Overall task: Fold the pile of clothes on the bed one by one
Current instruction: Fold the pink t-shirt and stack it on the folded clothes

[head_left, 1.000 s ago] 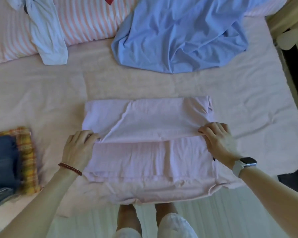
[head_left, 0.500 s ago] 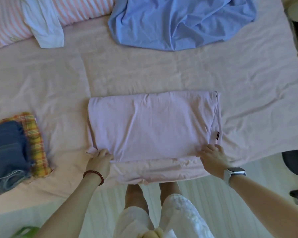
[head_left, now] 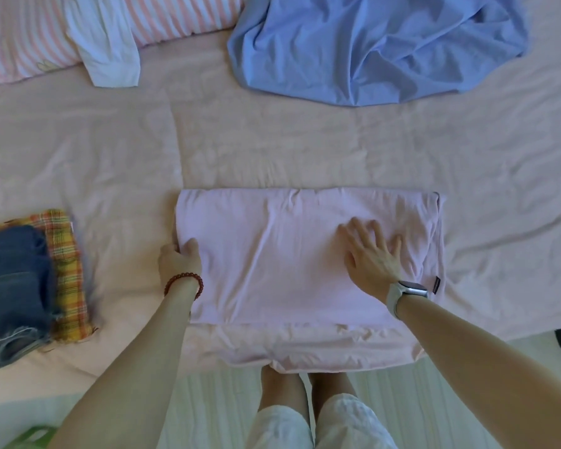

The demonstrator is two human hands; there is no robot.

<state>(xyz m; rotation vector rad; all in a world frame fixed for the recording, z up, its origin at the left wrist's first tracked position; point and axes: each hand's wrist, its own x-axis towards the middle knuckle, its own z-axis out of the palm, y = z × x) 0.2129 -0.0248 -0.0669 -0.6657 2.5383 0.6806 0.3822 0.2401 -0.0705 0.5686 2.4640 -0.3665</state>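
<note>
**foldfan:** Right hand (head_left: 371, 254) is lying flat on the pink shirt (head_left: 282, 254), fingers spread wide and straight, palm pressing the cloth on its right half. Left hand (head_left: 180, 259) is at the shirt's left edge, thumb on top and the fingers tucked under, so it's pinching that edge.

**lintroller:** Where's the shirt sitting though?

**foldfan:** Near edge of the bed (head_left: 272, 150), right in front of the person's legs. It's folded into a wide rectangle, top layer a bit shorter than the one beneath, so a paler strip sticks out along the near side and droops over the mattress edge. Soft knit look, a few shallow creases fanning out from the right hand, and a tiny dark tag at the right edge.

**lintroller:** Other stuff around?

**foldfan:** Folded denim shorts (head_left: 12, 286) with a frayed hem sit on top of a yellow-orange plaid piece (head_left: 67, 270) off to the left. A crumpled blue garment (head_left: 379, 47), smooth and a bit shiny, lies at the far side, with a white sleeve (head_left: 109, 40) draped over a pink striped pillow (head_left: 17, 37). Bedsheet's pale pink and wrinkly. Red bead bracelet (head_left: 184, 283) on the left wrist, smartwatch (head_left: 407, 294) on the right.
</note>
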